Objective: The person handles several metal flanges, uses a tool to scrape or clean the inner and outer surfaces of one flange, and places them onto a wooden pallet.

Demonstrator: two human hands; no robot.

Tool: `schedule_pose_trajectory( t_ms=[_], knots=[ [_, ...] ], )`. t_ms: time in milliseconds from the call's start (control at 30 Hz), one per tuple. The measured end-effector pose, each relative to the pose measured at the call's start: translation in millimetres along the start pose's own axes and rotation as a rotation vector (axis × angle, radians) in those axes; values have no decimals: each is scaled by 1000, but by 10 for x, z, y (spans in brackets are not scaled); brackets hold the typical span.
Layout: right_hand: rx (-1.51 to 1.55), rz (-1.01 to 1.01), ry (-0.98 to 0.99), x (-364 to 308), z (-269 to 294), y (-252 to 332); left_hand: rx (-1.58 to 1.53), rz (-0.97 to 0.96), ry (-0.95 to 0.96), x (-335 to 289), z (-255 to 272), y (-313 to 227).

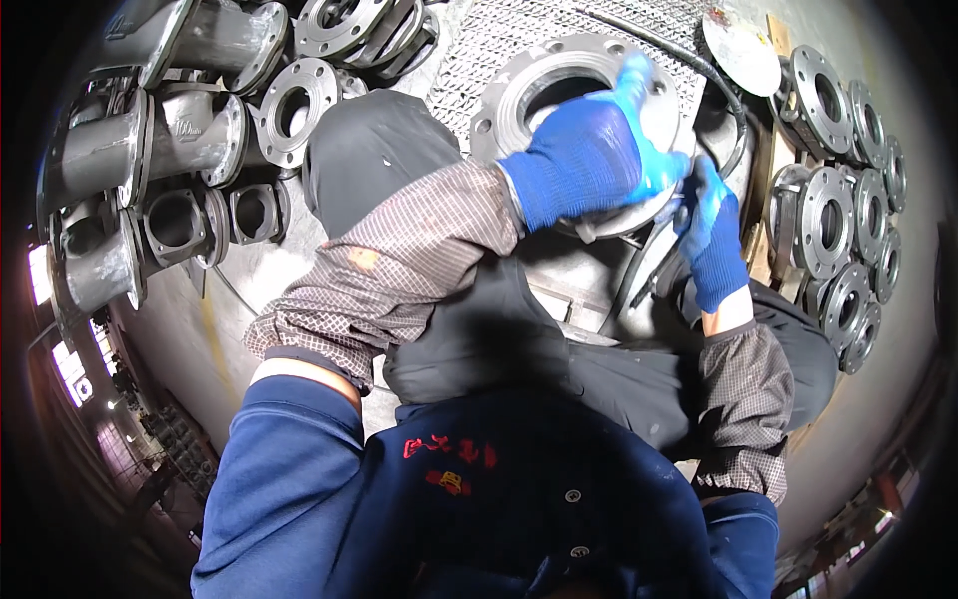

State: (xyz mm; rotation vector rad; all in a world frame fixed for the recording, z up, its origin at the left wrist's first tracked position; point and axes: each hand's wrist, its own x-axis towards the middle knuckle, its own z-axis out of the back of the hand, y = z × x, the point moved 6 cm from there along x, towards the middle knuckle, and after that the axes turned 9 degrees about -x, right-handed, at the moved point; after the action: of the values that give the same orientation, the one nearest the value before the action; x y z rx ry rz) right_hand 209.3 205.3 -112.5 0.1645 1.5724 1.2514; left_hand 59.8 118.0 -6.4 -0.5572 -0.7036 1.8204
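In front of me a large grey flanged metal casting (504, 95), with a round bore and bolt holes in its rim, rests on a metal mesh surface. My left hand (599, 145), in a blue glove, lies across it and grips it, one finger stretched toward the far rim. The other fingertips reach the right side of the flange, near my right hand. My right hand (711, 215), also gloved in blue, is closed beside the casting's right edge. What it holds is hidden; a dark hose and a slim metallic piece show just below it.
Grey flanged pipe castings (190, 135) are stacked at the left, with more flanges (339, 25) at the upper left. Several flanged parts (826, 220) stand in rows at the right beside wooden strips. A black cable (689, 55) and a whitish disc (740, 52) lie at the far right.
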Motion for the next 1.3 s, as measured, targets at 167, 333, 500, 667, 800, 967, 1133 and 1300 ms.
schedule_pose_trajectory(
  t_ms=[167, 333, 500, 667, 800, 967, 1133, 1300],
  knots=[
    [-303, 80, -132, 60, 226, -63, -6, 145, 254, -252, -366, -18],
    [-122, 135, -77, -96, 109, 278, 106, -54, 389, -543, -470, 120],
    [-219, 153, -17, -61, -133, 275, 81, -116, 297, -618, -296, 247],
    [-239, 153, -11, 105, -246, 270, -376, -11, -273, -598, 477, 649],
    [-388, 179, -14, 245, -270, 304, -732, 509, -635, -837, 633, 1579],
    [-405, 216, -43, 195, -373, 364, -1003, 714, -351, -994, 258, 1607],
    [-329, 543, -94, 198, -404, 351, -716, 752, -218, -925, 122, 1586],
    [-252, 273, 35, -122, -526, 144, -894, 570, -449, -649, 347, 1717]
  ],
)
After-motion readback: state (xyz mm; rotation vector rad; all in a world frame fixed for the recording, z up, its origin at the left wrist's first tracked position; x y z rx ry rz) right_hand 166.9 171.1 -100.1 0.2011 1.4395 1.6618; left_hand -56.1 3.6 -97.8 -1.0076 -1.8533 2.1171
